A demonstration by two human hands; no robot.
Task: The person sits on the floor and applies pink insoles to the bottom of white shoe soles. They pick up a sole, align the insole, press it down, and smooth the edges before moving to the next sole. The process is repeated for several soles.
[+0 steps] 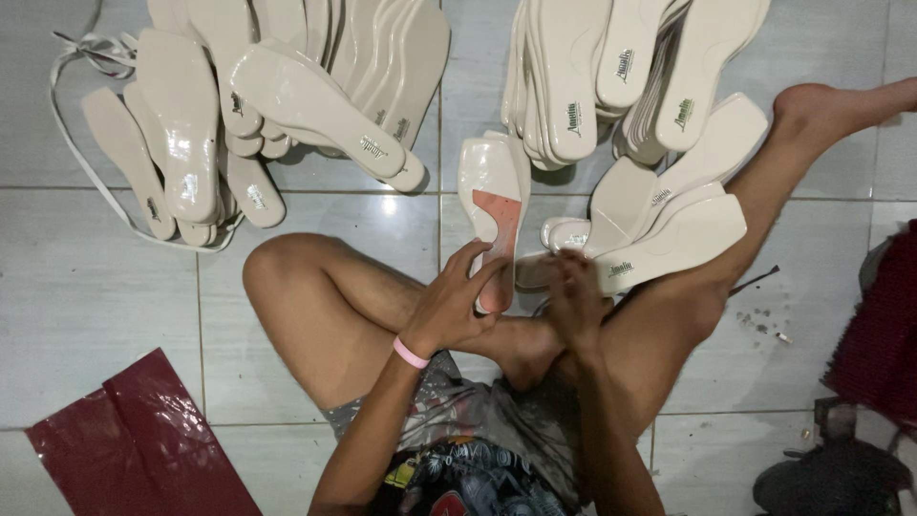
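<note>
I sit on the tiled floor with my legs folded. My left hand [449, 306], with a pink band on the wrist, grips a cream sandal sole with an orange underside patch [497, 215], held upright by its heel end. My right hand [575, 298] is blurred; it rests on the heel of a cream insole [678, 239] from the loose pile by my right leg, and whether its fingers close on it is unclear.
A heap of cream insoles [287, 86] lies at the upper left beside a white strap loop [81, 53]. Another stack of cream insoles [611, 67] lies at the upper right. A dark red plastic sheet [134, 440] sits at the lower left, dark objects [841, 468] at the lower right.
</note>
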